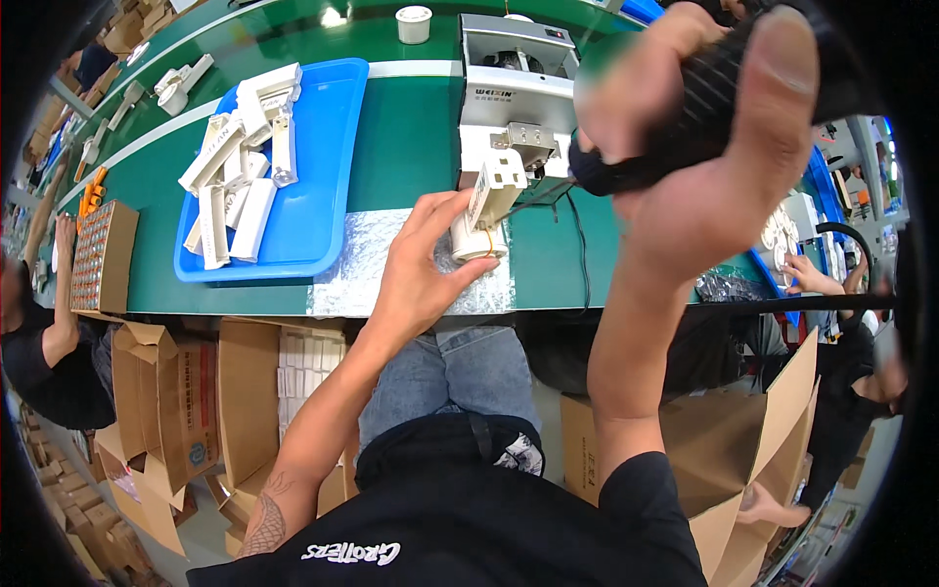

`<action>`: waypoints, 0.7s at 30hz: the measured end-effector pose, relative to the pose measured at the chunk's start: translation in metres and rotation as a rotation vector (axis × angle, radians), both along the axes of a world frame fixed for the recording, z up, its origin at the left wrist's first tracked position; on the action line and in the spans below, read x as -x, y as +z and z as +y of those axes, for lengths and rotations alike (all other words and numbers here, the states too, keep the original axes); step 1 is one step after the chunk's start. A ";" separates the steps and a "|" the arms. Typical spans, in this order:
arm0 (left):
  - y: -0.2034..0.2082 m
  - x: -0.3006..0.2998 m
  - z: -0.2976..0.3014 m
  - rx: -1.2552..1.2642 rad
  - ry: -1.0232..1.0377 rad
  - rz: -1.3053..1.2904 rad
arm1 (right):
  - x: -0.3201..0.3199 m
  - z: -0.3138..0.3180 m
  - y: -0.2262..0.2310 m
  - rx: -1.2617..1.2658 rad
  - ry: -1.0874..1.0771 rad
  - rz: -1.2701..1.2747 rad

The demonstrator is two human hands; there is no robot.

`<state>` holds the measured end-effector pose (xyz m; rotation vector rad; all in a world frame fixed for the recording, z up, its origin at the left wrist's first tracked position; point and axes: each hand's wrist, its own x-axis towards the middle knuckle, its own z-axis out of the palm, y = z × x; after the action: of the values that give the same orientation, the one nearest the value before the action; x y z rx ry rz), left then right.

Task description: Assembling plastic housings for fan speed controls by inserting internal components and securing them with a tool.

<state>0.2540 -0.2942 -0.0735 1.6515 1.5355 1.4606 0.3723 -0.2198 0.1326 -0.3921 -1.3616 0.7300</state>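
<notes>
White part (499,184): before silver machine (514,112), pinched in my left hand (423,262), presumably for steadiness.
Dark tool (699,112): right of machine, wrapped by my right hand (729,181), probably for control.
Blue tray (323,166): left of machine, likely for easy reach.

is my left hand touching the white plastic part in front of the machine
Touching. The head view shows it: the left hand holds the white plastic part, with the thumb against its round base.

From the person's head, just beside the green workbench (399,147), we look down and across it, close up.
</notes>
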 end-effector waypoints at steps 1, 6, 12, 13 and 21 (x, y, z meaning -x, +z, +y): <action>0.000 0.000 0.000 -0.001 0.001 0.001 | 0.004 -0.001 -0.005 -0.019 0.033 0.008; 0.001 -0.001 0.000 0.014 0.012 -0.004 | 0.016 -0.017 -0.011 0.158 0.070 0.058; 0.002 -0.002 0.001 0.006 0.005 -0.010 | 0.009 0.002 -0.023 -0.014 0.125 0.040; 0.002 -0.002 0.001 0.004 0.008 -0.011 | 0.010 0.001 -0.023 -0.005 0.128 0.047; 0.004 -0.001 -0.003 0.036 -0.005 -0.015 | 0.020 -0.023 -0.013 0.160 0.041 -0.004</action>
<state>0.2550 -0.2971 -0.0691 1.6199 1.5394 1.4312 0.3523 -0.2430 0.1199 -0.4936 -1.3226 0.8753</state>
